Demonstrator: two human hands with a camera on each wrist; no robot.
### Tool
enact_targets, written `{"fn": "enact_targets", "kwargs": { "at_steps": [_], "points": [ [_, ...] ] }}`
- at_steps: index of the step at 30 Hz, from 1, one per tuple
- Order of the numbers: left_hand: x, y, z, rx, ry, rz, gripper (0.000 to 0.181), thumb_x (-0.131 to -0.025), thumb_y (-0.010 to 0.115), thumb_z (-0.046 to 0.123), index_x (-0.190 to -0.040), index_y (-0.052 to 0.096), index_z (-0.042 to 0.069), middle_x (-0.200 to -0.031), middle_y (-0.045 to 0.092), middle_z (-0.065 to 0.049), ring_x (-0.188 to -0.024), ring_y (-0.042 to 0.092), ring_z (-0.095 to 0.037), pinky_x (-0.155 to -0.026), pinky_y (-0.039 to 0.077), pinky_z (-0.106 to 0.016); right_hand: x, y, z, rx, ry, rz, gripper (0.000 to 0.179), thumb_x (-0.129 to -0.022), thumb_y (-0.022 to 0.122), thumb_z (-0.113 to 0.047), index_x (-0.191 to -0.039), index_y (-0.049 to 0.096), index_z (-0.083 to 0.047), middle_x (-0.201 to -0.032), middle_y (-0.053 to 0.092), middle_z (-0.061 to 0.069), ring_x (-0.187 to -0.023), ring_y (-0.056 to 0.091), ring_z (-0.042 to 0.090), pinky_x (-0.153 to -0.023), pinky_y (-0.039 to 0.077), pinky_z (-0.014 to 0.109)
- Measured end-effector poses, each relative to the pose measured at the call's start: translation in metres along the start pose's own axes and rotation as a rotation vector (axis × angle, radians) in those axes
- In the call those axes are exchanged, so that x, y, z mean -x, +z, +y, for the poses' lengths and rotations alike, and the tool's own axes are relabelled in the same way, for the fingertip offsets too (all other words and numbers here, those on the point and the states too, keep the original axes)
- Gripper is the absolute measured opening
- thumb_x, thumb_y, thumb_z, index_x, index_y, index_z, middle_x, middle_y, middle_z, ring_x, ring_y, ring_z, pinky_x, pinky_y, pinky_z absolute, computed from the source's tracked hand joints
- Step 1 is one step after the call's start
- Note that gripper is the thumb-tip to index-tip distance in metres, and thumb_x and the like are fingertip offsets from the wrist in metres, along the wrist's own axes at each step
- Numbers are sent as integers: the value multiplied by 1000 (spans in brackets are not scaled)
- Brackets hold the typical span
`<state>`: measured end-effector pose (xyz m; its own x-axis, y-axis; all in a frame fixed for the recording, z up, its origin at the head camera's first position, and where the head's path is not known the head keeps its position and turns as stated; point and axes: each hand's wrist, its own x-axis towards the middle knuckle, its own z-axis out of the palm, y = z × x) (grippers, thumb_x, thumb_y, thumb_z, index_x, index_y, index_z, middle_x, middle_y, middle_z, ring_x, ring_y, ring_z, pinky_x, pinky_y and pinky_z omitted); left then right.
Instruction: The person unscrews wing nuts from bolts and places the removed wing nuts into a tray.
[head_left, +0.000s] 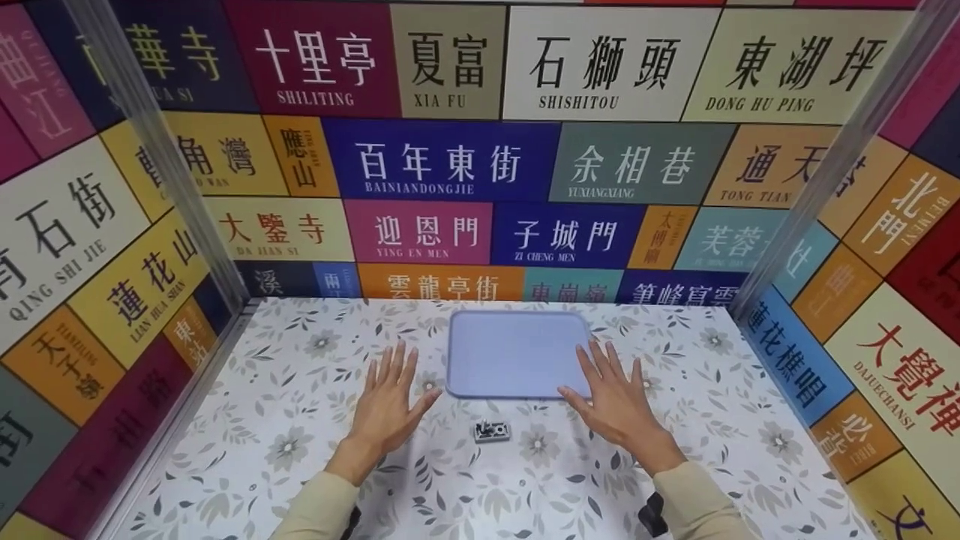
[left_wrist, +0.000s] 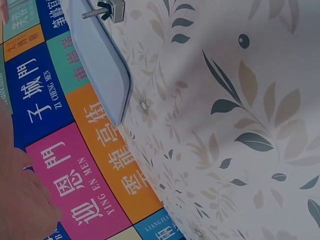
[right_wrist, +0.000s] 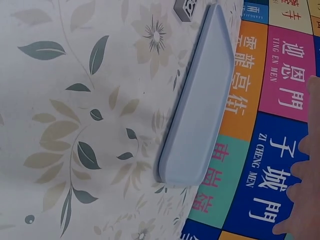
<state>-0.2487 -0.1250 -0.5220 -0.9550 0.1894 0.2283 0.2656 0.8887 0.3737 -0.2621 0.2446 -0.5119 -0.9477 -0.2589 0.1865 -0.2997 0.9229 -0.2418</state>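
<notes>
Both hands are spread palm-down with straight fingers and hold nothing. My left hand (head_left: 388, 409) is left of a light blue rectangular tray (head_left: 519, 354). My right hand (head_left: 619, 401) overlaps the tray's right edge in the head view. Between the hands, just in front of the tray, lies a small grey metal block (head_left: 491, 431). In the left wrist view a threaded bolt (left_wrist: 94, 13) with a black wing nut (left_wrist: 105, 10) sticks out from this block. Part of the left hand (left_wrist: 25, 190) shows at that view's left edge, and the right hand's fingers (right_wrist: 300, 200) at the right wrist view's right edge.
The table (head_left: 360, 487) has a white cover printed with leaves and flowers. Colourful panels (head_left: 442, 161) with Chinese lettering rise behind it and on both sides. Clear corner posts (head_left: 161, 150) stand at the back left and back right (head_left: 825, 157).
</notes>
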Motion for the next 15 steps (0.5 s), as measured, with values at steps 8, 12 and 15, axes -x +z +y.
{"fn": "enact_targets", "kwargs": {
  "at_steps": [8, 12, 15],
  "points": [
    [1, 9, 3, -5, 22, 14, 78, -100, 47, 56, -157, 29, 5, -167, 19, -18, -155, 17, -37, -126, 12, -55, -2, 3, -6, 6, -16, 16, 80, -100, 43, -62, -160, 24, -13, -168, 18, 12, -155, 14, 40, -117, 7, 74],
    [2, 15, 6, 18, 25, 6, 77, -100, 48, 55, -156, 31, 4, -166, 20, -19, -154, 18, -39, -125, 14, -56, -2, 6, -9, -23, -19, 16, 79, -100, 45, -61, -159, 24, -13, -167, 19, 13, -155, 13, 39, -118, 6, 73],
    [2, 18, 8, 42, 18, -15, 79, -100, 47, 57, -157, 29, 5, -167, 18, -19, -155, 17, -38, -125, 14, -56, -2, 8, -11, -24, -25, 19, 79, -100, 45, -61, -159, 24, -13, -167, 21, 14, -155, 14, 38, -118, 6, 73]
  ]
}}
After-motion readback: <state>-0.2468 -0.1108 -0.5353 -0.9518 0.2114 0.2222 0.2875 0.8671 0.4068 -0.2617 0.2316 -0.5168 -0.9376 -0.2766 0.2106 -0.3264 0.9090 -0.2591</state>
